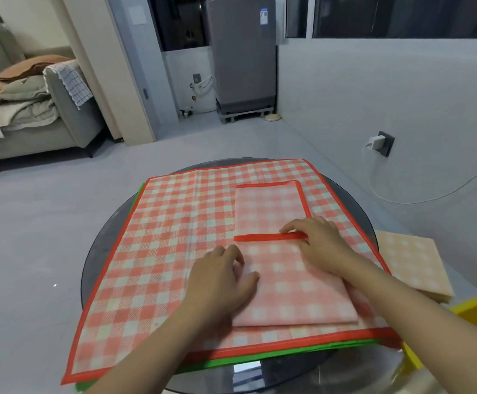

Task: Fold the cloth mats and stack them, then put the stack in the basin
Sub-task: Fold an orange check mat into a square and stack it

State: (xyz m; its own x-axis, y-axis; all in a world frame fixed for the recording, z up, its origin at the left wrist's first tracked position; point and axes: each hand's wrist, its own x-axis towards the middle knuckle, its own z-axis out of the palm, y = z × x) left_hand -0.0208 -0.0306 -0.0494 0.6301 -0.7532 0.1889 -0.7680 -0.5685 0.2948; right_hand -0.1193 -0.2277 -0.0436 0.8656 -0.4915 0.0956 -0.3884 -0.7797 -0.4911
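A person's left hand (220,275) pressed flat, fingers relaxed, on a folded red-checked mat (284,268), while the right hand (318,245) pinched its red hem. The mat lay on an unfolded red-checked mat (157,237) covering a round glass table (282,373).

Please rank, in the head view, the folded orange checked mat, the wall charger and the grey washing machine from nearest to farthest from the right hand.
Measured from the right hand:
1. The folded orange checked mat, at the table's right edge, just beyond the wrist.
2. The wall charger, plugged in low on the right wall, past the table.
3. The grey washing machine, at the far end of the room.
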